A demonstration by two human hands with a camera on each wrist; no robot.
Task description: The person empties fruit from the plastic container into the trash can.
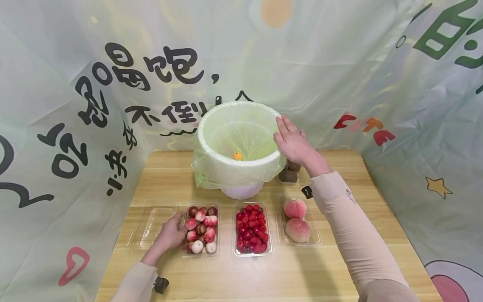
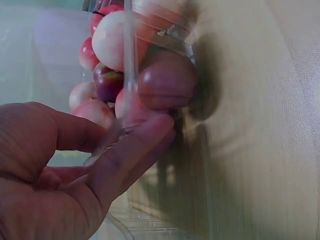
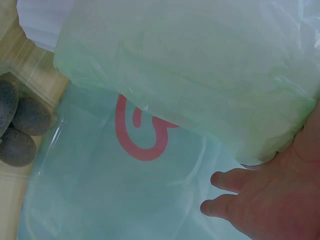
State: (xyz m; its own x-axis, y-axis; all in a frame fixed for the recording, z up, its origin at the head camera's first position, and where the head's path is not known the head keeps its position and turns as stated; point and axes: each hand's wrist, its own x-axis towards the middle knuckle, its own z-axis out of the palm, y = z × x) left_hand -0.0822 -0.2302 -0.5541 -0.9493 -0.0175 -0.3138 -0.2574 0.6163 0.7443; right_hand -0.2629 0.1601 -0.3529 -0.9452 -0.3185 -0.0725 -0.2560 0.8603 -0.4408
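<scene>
My left hand (image 1: 172, 232) pinches the left wall of a clear plastic box (image 1: 218, 218) between thumb and fingers; the left wrist view shows the wall between them. Inside lie several small round fruits (image 2: 111, 41), some red and white, some dark purple. My right hand (image 1: 295, 144) is at the right rim of a white bin (image 1: 241, 195), its fingers straight and touching the lined edge. A pale green bag (image 3: 165, 65) lines the bin and folds over the rim. One orange fruit (image 1: 237, 156) lies at the bottom of the bin.
Right of the fruit box stand a box of red berries and cherries (image 1: 252, 228) and a box with two peaches (image 1: 298, 230). An empty clear box (image 1: 151, 226) is on the left. Brown kiwis (image 1: 289, 175) sit behind my right forearm. Printed cloth walls (image 1: 320, 63) surround the wooden table (image 1: 245, 277).
</scene>
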